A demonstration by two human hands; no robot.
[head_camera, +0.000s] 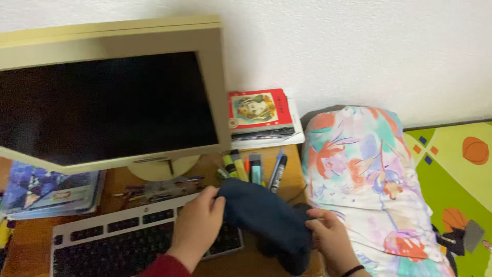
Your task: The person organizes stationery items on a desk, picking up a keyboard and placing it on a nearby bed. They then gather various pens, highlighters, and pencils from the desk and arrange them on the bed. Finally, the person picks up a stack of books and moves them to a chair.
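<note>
My left hand (197, 225) grips the left end of a dark blue cloth (264, 215), above the right end of a white keyboard with black keys (102, 241). My right hand (330, 238) holds the cloth's right end at the desk's right edge; a dark band sits on that wrist. The cloth stretches between both hands and hangs down in a bunch below the right hand. A red sleeve covers my left forearm.
A beige monitor (110, 97) with a dark screen stands on the wooden desk (28, 241). Markers and pens (256, 169) lie behind the cloth. A red-covered book (259, 110) tops a stack by the wall. A floral pillow (366, 184) lies right of the desk, a booklet (51, 190) at left.
</note>
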